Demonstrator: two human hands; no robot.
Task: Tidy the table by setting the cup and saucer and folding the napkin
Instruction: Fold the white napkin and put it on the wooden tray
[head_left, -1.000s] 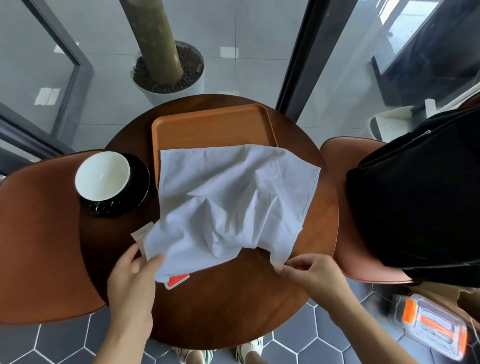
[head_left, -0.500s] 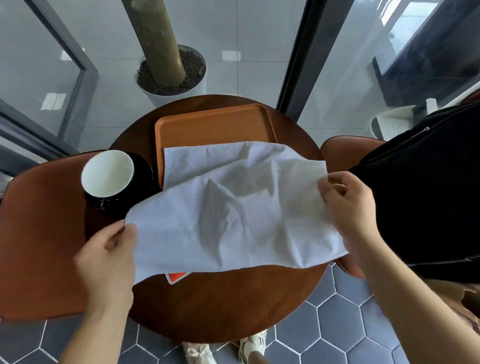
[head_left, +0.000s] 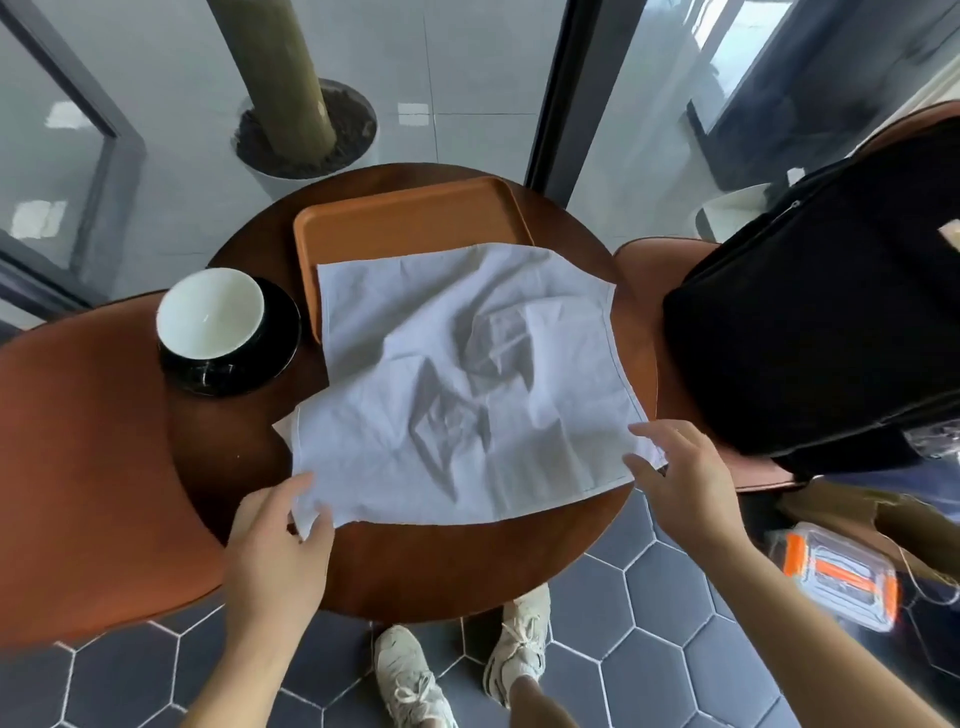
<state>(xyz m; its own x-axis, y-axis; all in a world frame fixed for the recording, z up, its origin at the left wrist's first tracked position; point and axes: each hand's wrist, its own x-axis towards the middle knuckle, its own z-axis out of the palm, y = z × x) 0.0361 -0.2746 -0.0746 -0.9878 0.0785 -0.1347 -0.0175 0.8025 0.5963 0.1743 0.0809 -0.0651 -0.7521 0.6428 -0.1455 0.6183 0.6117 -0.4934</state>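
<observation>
A pale grey napkin (head_left: 457, 384) lies spread and wrinkled across the round wooden table (head_left: 467, 566), its far edge overlapping an orange tray (head_left: 410, 223). My left hand (head_left: 278, 551) pinches the napkin's near left corner. Fingers spread, my right hand (head_left: 675, 478) rests at the near right corner; I cannot tell if it grips the cloth. A white cup (head_left: 210, 314) sits on a black saucer (head_left: 275, 358) at the table's left side.
Brown chairs stand at the left (head_left: 78, 467) and at the right, where a black bag (head_left: 821, 312) sits on the seat. A potted trunk (head_left: 296, 104) stands behind the table. A clear box with orange clips (head_left: 836, 577) lies on the floor at right. My shoes (head_left: 457, 670) show below.
The napkin was lifted and stretched between both hands, then laid down flatter on the table. Both hands moved back toward its near corners. The small card near its left edge is now mostly hidden.
</observation>
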